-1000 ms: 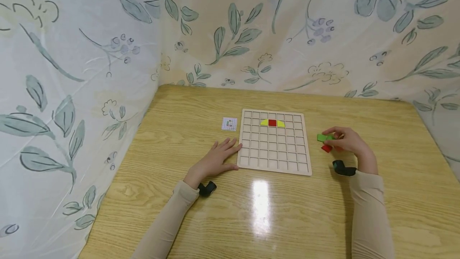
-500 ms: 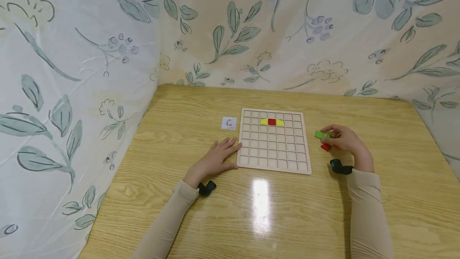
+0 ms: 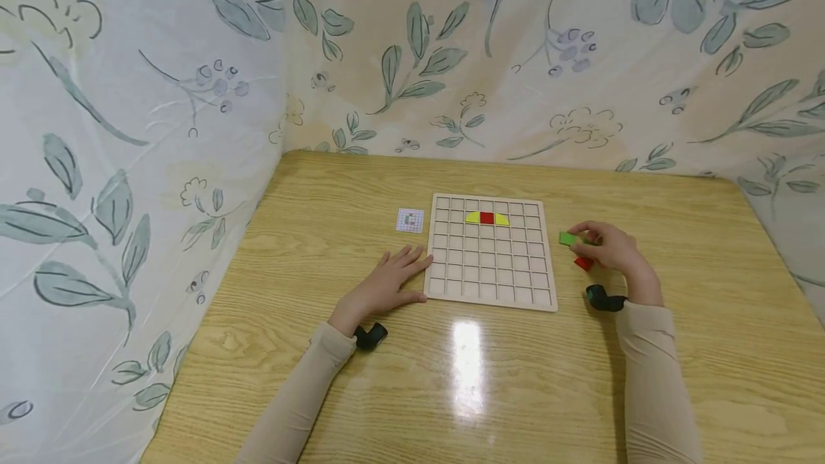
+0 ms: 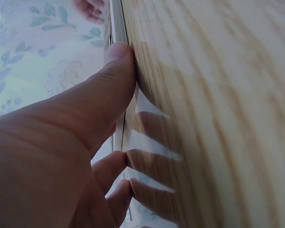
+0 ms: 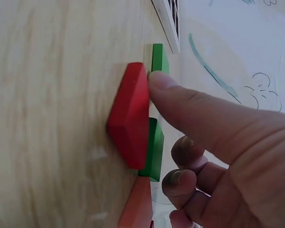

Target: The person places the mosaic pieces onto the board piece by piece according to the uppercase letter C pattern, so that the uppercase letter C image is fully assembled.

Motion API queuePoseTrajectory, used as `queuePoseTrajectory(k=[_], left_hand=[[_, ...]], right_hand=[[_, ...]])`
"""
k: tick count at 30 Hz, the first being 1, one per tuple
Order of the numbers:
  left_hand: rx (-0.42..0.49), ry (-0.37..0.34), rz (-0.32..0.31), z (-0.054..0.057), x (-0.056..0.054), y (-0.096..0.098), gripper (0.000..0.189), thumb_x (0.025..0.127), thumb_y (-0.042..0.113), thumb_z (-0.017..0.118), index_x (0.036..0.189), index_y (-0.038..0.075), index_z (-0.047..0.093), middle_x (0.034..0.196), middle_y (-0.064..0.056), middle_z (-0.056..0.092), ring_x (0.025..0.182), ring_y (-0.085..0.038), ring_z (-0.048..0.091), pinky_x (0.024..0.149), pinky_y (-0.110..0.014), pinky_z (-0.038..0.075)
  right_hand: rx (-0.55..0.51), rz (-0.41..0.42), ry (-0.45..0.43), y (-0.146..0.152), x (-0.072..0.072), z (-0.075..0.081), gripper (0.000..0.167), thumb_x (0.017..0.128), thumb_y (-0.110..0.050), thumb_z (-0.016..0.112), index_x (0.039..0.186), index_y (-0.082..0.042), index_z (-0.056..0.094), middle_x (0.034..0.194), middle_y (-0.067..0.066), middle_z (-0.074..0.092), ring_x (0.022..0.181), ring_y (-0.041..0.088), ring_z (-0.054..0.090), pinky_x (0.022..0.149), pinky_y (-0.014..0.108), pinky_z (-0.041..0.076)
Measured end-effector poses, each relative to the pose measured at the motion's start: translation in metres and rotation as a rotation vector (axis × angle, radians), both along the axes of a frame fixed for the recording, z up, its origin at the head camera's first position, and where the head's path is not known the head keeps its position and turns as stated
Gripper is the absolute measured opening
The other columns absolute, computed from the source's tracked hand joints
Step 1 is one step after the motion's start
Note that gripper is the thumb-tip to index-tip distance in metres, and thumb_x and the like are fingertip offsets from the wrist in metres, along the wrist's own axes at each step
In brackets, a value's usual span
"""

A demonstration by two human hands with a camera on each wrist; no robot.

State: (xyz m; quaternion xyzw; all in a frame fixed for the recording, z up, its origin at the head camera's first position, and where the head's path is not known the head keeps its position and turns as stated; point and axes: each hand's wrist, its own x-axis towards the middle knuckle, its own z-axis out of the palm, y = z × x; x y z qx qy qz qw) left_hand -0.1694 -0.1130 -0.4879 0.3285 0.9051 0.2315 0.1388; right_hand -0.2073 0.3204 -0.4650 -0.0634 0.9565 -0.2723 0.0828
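My right hand point(image 3: 612, 245) is to the right of the grid board and pinches a green square tile point(image 3: 566, 238) between thumb and index finger. Close by its thumb lies a red tile point(image 5: 129, 114), with a second green tile point(image 5: 154, 151) and an orange-red tile point(image 5: 138, 204) behind it in the right wrist view. The pale wooden board point(image 3: 488, 301) carries a red square point(image 3: 487, 218) between two yellow rounded-edge tiles point(image 3: 473, 218) near its far side. Fingers spread, my left hand point(image 3: 387, 283) rests on the table, thumb and fingertips against the board's left edge.
A small card point(image 3: 409, 220) printed with a coloured grid pattern lies left of the board. The wood-grain table point(image 3: 309, 235) ends at a floral curtain point(image 3: 445, 77) behind and on the left. Black camera mounts point(image 3: 372, 337) sit at both wrists.
My right hand has slid slightly left and away from me, and the green tile in its fingers has moved toward the board, separating from the other tiles. The left hand stays put.
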Motion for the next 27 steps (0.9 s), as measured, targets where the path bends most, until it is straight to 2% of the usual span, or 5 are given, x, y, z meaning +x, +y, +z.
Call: queuePoseTrajectory(k=[4,8,20,23,27], left_hand=[[-0.004,-0.003,0.004,0.001,0.000,0.000,0.072,0.089,0.044,0.056,0.149,0.020,0.024,0.155,-0.007,0.013,0.143,-0.027,0.005,0.113,-0.054,0.002],[-0.004,-0.003,0.004,0.002,0.000,0.001,0.072,0.089,0.044,0.056,0.149,0.020,0.024,0.155,-0.007,0.014,0.143,-0.027,0.006,0.113,-0.054,0.003],[0.004,0.004,0.002,0.004,-0.001,0.000,0.071,0.089,0.042,0.057,0.148,0.019,0.025,0.155,-0.008,0.015,0.143,-0.028,0.007,0.113,-0.055,0.003],[0.000,0.009,-0.001,0.004,0.000,0.000,0.071,0.089,0.043,0.057,0.148,0.019,0.025,0.155,-0.008,0.015,0.143,-0.028,0.007,0.112,-0.055,0.003],[0.004,0.007,-0.009,0.004,0.001,0.000,0.072,0.089,0.043,0.056,0.148,0.018,0.024,0.155,-0.009,0.015,0.143,-0.028,0.007,0.112,-0.056,0.003]], right_hand=[[0.020,0.007,0.005,0.000,-0.002,-0.001,0.037,0.091,-0.029,0.060,0.119,-0.005,0.058,0.088,0.011,0.048,0.069,0.021,0.041,0.069,0.040,0.021],[0.024,0.008,0.009,0.000,-0.003,-0.001,0.037,0.091,-0.030,0.060,0.119,-0.006,0.057,0.090,0.011,0.048,0.072,0.023,0.042,0.071,0.043,0.021],[-0.021,0.032,0.075,-0.009,-0.003,0.004,0.034,0.091,-0.028,0.060,0.115,-0.005,0.058,0.085,0.010,0.046,0.060,0.016,0.040,0.049,0.030,0.035],[-0.032,0.037,0.093,-0.015,-0.004,0.004,0.033,0.090,-0.028,0.062,0.115,-0.005,0.059,0.084,0.010,0.045,0.058,0.016,0.040,0.048,0.029,0.035],[-0.037,0.050,0.135,-0.025,-0.006,0.004,0.029,0.089,-0.024,0.064,0.112,-0.005,0.061,0.081,0.008,0.044,0.062,0.017,0.040,0.055,0.030,0.030]])
